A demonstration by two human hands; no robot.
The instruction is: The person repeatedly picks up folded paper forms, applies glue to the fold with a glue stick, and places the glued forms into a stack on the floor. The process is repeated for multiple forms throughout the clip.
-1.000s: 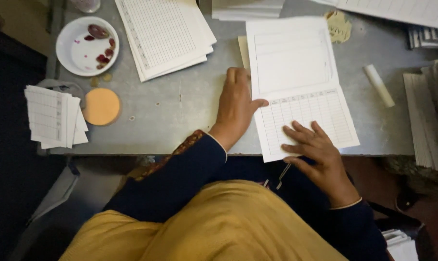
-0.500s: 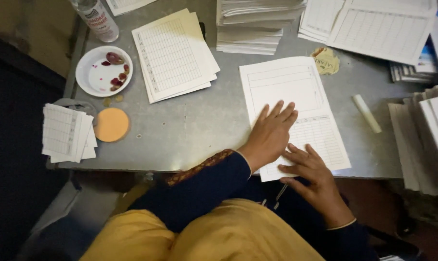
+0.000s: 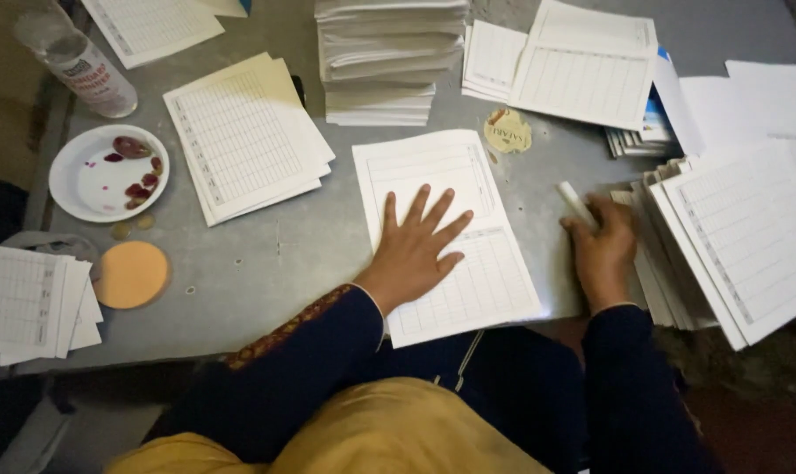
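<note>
A left hand [image 3: 415, 254] lies spread flat on a folded ruled sheet [image 3: 442, 228] just right of the white dish [image 3: 82, 189]; the right hand [image 3: 602, 250] pinches a small white stick [image 3: 575, 204] beside the sheet, light, floppy paper best lifted by an edge

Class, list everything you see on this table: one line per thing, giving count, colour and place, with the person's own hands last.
Ruled sheet: one, white, table centre, under the left hand.
Paper stack: one tall pile, white, top centre.
Ruled booklets: one small pile, white and cream, left of centre.
Fanned booklets: one pile, white, right edge.
Plate: one, white, with dark red bits, left.
Bottle: one, clear plastic, top left.
Round disc: one, orange, lower left.
White stick: one, by the right hand.
Table: one, grey metal.
Left hand: flat on the sheet.
Right hand: touching the stick.
</note>
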